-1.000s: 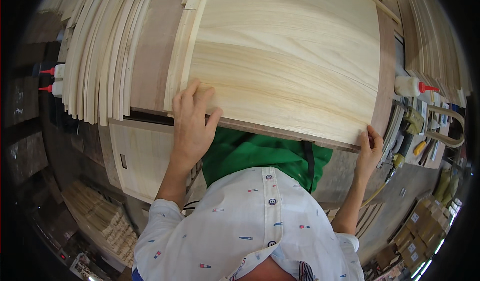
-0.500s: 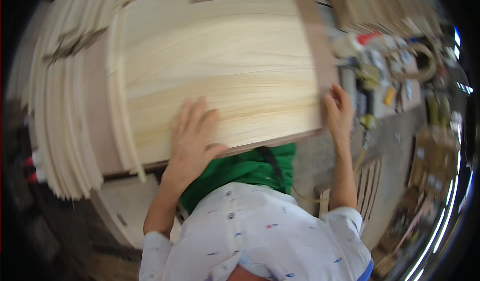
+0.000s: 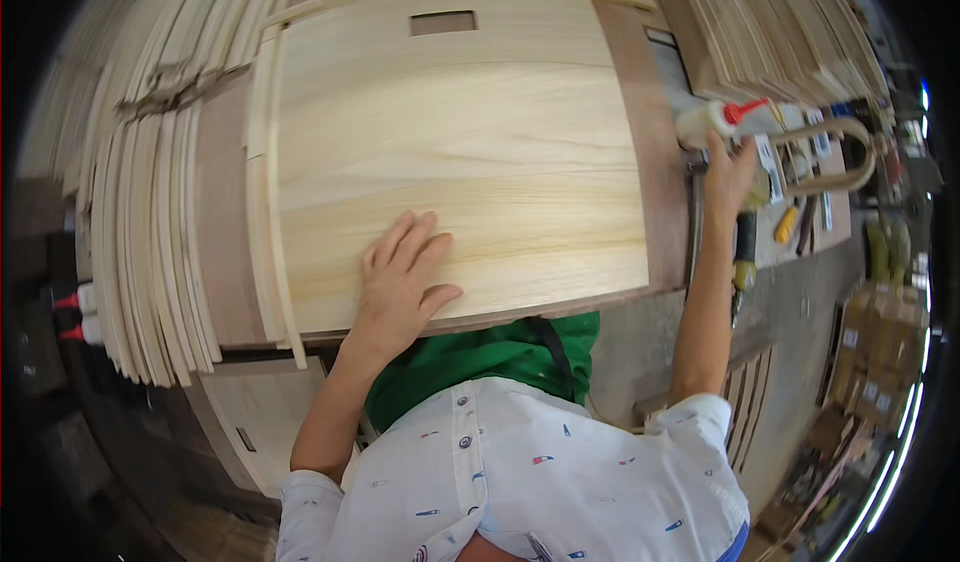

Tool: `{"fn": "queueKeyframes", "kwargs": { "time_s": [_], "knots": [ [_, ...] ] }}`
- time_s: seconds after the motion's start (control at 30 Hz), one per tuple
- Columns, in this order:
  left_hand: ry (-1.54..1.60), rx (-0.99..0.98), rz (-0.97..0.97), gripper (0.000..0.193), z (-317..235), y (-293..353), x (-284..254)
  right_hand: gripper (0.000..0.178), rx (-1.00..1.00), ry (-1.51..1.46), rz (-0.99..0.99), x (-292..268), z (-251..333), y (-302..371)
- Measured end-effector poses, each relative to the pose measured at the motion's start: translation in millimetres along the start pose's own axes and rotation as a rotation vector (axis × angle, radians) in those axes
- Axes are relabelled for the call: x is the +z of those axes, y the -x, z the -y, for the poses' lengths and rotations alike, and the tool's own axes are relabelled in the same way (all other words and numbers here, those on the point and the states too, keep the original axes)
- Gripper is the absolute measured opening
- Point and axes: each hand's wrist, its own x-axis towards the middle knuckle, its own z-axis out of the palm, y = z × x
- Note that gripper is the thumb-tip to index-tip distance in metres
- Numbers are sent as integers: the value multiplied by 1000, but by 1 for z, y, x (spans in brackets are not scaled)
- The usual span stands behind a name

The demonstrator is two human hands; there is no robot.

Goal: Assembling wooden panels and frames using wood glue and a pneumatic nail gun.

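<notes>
A pale wooden panel [image 3: 460, 162] with a small rectangular cutout near its far edge lies flat before me. My left hand [image 3: 400, 282] rests palm down on its near part, fingers stretched out. Off the panel's right side, my right hand [image 3: 733, 174] reaches forward with thumb and fingers apart. Its thumb tip is close to a white squeeze bottle [image 3: 703, 126] with a red nozzle; whether it touches the bottle I cannot tell. Beneath and beside this hand is a tool with a black grip [image 3: 745, 237], partly hidden by the hand.
Thin wooden strips [image 3: 266, 202] line the panel's left and far edges. Stacked boards stand at left [image 3: 150, 232] and far right [image 3: 775, 22]. A curved wooden frame [image 3: 855, 167] and a yellow-handled tool [image 3: 786, 224] lie at right. Cardboard boxes [image 3: 880, 347] stand beyond.
My right hand has moved from the panel's right edge, forward and right, to the squeeze bottle. The left hand stays on the panel. The view has shifted slightly and sharpened.
</notes>
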Motion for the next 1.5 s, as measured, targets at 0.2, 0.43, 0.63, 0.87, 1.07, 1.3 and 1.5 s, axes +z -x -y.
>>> {"fn": "queueKeyframes", "kwargs": {
  "time_s": [0.2,0.43,0.63,0.87,1.07,1.3,1.5],
  "knots": [
    [-30,-3,-54,57,5,10,3,44,-103,97,418,26,67,91],
    [-43,35,-45,60,-2,9,6,37,-85,-172,338,44,51,103],
    [-86,65,74,72,-11,15,5,40,170,-405,409,48,51,73],
    [-127,80,42,71,-12,16,11,48,36,-364,520,108,54,-3],
    [-95,54,32,69,-16,15,10,49,-48,-222,585,106,65,1],
    [-40,13,29,57,-17,21,3,49,119,-388,116,27,70,44],
    [237,6,-226,35,-15,41,-15,63,-179,263,-70,6,-4,9]
  ]
}}
